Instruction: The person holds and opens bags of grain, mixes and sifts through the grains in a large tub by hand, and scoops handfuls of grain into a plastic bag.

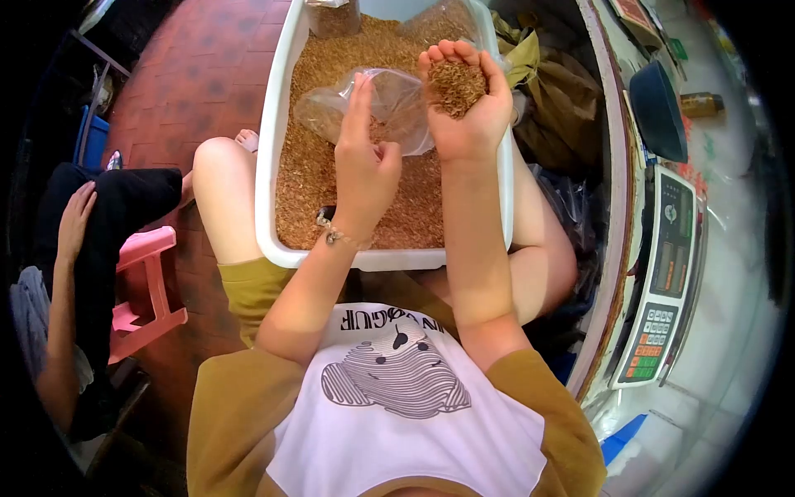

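Note:
A white plastic tub full of loose, dry brown bits like husks or shreds stands between my knees. My left hand is over the tub, its fingers against a clear plastic bag that gapes toward my right hand. The bag has a few brown bits inside, and part of it is behind my fingers. Palm up beside the bag, my right hand is cupped around a heap of the brown bits. Its fingers are curled upward.
Filled clear bags lie at the tub's far end. A digital scale and a dark pan are on the counter at right. A pink stool and a seated person's leg are at left.

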Available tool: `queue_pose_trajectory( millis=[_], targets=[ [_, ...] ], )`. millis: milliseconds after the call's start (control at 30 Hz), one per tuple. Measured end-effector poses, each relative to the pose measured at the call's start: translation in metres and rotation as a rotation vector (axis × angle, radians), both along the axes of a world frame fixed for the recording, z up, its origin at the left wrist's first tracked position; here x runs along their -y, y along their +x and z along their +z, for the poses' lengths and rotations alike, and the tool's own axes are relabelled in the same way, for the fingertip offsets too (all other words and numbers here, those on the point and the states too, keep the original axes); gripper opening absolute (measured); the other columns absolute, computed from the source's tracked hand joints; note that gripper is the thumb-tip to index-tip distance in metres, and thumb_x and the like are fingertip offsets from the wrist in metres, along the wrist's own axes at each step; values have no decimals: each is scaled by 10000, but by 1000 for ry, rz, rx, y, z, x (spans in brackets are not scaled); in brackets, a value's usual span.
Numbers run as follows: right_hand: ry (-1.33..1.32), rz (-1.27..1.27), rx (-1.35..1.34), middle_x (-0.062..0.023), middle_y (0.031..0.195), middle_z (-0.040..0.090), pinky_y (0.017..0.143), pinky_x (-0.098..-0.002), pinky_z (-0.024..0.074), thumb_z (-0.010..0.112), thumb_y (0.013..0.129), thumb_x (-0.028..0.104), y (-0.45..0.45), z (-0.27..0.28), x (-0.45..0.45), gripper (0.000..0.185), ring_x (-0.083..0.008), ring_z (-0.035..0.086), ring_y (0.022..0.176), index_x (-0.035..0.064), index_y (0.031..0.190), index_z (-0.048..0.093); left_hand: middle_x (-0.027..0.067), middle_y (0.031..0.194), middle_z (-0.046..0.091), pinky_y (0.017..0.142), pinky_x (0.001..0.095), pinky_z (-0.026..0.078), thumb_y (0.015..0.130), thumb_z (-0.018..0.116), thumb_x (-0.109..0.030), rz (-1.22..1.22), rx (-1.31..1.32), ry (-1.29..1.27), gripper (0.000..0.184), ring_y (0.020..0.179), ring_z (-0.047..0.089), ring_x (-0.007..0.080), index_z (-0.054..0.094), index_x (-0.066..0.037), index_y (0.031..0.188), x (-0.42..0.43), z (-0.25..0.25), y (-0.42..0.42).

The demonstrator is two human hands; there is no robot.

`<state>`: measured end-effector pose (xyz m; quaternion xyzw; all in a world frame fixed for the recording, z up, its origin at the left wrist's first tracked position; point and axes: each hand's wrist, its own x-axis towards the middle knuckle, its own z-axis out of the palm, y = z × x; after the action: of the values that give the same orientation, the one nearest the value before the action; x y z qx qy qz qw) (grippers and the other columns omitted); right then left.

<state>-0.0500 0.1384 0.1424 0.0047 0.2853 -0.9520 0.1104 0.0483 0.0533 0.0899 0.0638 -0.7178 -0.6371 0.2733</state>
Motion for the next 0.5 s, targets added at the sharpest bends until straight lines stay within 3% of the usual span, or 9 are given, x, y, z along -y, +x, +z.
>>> queue_pose_trajectory(
  millis=[100,200,300,400,500],
  targets=[
    [-58,45,-59,-181,979,649,917,-435,503,416,980,251,0,-4,-1,368,-299,616,927,-56,963,618,200,1540,328,675,248,533,767,473,126,13,-1,-16,749,1363,428,300,320,-10,1487,-1,-1,0],
    [-188,121,-52,-183,986,658,931,-429,497,408,988,253,1,-5,-3,380,-300,620,960,-59,974,624,159,1562,316,767,200,495,758,449,155,0,20,-23,779,1414,357,228,308,-16,1505,-1,0,1],
    [-149,151,-144,-204,1138,650,1000,-437,472,368,1010,237,4,-10,-5,404,-317,607,1096,-56,1069,639,155,1567,306,768,192,494,759,445,165,-21,32,14,784,1422,343,229,302,-18,1507,-1,2,2],
    [381,53,-366,-231,1217,627,1017,-412,462,313,1031,244,12,-6,1,466,-324,598,1158,-95,1150,610,148,1575,292,761,180,490,754,442,177,-38,44,43,798,1429,330,227,292,-22,1512,-1,0,2],
    [574,30,-442,-250,1223,622,1021,-396,459,290,1038,255,15,-9,1,505,-329,614,1143,-129,1181,586,142,1581,280,743,172,485,752,440,184,-33,47,18,809,1437,311,228,283,-28,1517,-1,-2,2]
  ],
)
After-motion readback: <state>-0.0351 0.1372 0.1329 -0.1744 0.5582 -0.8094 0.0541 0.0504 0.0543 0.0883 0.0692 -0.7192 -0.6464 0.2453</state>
